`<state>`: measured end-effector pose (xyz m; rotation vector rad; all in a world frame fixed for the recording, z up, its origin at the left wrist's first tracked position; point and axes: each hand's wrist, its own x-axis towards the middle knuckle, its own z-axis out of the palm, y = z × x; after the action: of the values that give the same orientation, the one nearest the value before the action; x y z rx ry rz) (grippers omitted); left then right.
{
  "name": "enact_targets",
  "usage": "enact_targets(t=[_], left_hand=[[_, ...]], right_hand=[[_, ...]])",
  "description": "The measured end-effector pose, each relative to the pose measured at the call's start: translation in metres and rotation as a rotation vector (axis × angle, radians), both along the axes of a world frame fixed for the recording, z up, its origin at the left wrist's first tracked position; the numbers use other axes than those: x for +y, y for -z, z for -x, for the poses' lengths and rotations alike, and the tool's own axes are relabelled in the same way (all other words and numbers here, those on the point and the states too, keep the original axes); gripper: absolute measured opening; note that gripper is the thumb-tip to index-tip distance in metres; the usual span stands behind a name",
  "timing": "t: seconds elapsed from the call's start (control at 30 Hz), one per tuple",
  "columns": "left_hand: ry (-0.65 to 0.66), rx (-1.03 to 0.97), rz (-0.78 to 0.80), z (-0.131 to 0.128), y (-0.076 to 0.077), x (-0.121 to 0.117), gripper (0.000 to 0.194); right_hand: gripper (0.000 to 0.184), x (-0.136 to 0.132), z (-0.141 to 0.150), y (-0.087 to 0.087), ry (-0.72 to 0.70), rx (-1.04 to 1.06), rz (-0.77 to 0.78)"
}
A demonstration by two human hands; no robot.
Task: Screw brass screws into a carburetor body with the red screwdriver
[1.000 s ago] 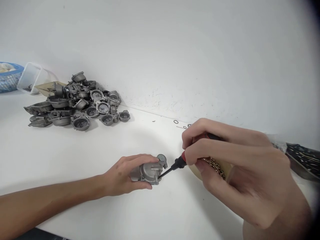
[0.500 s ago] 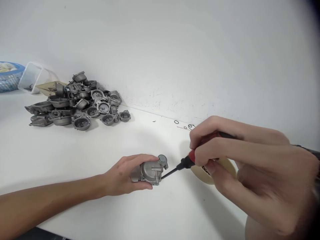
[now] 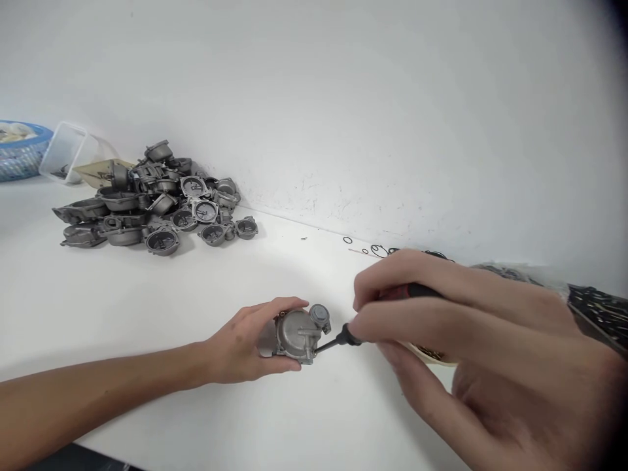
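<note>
A grey metal carburetor float bowl (image 3: 296, 332) is gripped between the thumb and fingers of my left hand (image 3: 245, 345), just over the white table. It has a round cap at its upper right corner. My right hand (image 3: 441, 333) is closed around a screwdriver (image 3: 347, 335) with a red and black handle. The tip of its dark shaft meets the lower right side of the bowl, where a small screw seems to sit; the contact itself is too small to make out. Much of the handle is hidden behind my fingers.
A heap of similar grey metal bowls (image 3: 161, 203) lies at the back left, beside a clear plastic box (image 3: 69, 154) and a blue basket (image 3: 24, 154). Black rubber rings (image 3: 379, 250) lie along the wall. Behind my right hand is a dish (image 3: 434, 356) of small brass-coloured parts.
My right hand has moved a little left and down along the screwdriver, turning it, and the fingers now cover more of the handle. The bowl and my left hand have barely shifted.
</note>
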<state>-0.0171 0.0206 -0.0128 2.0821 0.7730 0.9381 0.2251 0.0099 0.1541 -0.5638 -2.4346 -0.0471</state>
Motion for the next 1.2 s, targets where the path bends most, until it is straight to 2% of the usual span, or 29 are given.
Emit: enact_targets(t=[0.13, 0.2, 0.3, 0.4, 0.47, 0.63, 0.8, 0.87, 0.93, 0.97, 1.1, 1.13, 1.2], left_hand=[[0.004, 0.005, -0.039, 0.001, -0.001, 0.0, 0.075], [0.024, -0.003, -0.083, 0.001, 0.0, 0.001, 0.075], [0.068, -0.04, -0.151, 0.001, 0.003, 0.003, 0.073], [0.101, -0.076, -0.206, 0.0, 0.005, 0.005, 0.07], [0.108, -0.083, -0.22, 0.001, 0.005, 0.006, 0.071], [0.086, -0.068, -0.179, 0.002, 0.004, 0.004, 0.069], [0.043, -0.011, -0.092, 0.003, 0.002, 0.001, 0.065], [0.023, 0.002, -0.084, 0.003, 0.002, 0.0, 0.066], [0.013, 0.008, -0.087, 0.003, 0.001, -0.001, 0.066], [0.013, 0.008, -0.088, 0.003, 0.001, -0.001, 0.065], [0.016, 0.01, -0.076, 0.003, -0.001, -0.001, 0.065], [0.013, 0.014, -0.072, 0.003, -0.001, -0.001, 0.066], [0.006, 0.015, -0.076, 0.003, 0.0, -0.001, 0.066]], right_hand=[[0.026, 0.002, 0.003, 0.002, 0.01, 0.011, 0.011], [0.033, 0.003, 0.003, 0.004, 0.012, 0.069, 0.123], [0.048, 0.007, 0.003, 0.005, -0.073, 0.133, 0.249], [0.049, 0.015, 0.002, 0.006, -0.161, 0.176, 0.148], [0.05, 0.018, 0.0, 0.006, -0.163, 0.195, 0.119], [0.051, 0.02, -0.002, 0.007, -0.203, 0.191, 0.297], [0.046, 0.024, 0.003, 0.011, -0.191, 0.298, 0.076], [0.044, 0.023, 0.003, 0.01, -0.193, 0.265, 0.157], [0.05, 0.023, 0.003, 0.01, -0.229, 0.259, 0.278], [0.053, 0.022, 0.003, 0.01, -0.251, 0.272, 0.288], [0.052, 0.021, 0.004, 0.011, -0.236, 0.32, 0.069], [0.049, 0.02, 0.003, 0.011, -0.217, 0.308, 0.059], [0.047, 0.017, 0.003, 0.01, -0.206, 0.263, 0.151]])
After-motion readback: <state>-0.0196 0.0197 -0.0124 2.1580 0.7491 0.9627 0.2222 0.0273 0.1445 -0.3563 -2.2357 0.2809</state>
